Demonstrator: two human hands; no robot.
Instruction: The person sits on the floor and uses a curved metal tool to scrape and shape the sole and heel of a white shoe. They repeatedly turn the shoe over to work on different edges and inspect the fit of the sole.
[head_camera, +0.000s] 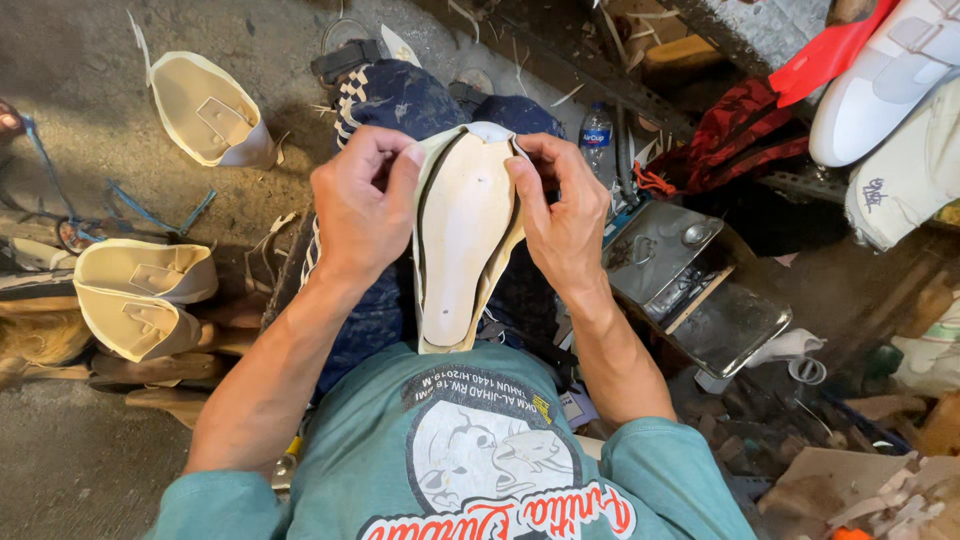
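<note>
Cream shoe upper (468, 235), sole up, is gripped at its edges by left hand (362, 200) and right hand (562, 215). Three more uppers (205, 110) are seen on the floor (90, 470).

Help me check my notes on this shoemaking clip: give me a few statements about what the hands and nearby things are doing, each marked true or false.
1. Both hands grip the cream shoe upper with its insole facing up. True.
2. The left hand holds a knife. False: it only pinches the upper's edge.
3. A plastic water bottle stands beyond the right hand. True.
4. The cream uppers on the ground lie on the person's right. False: they lie on the left.
5. A white finished shoe sits at upper right. True.
</note>
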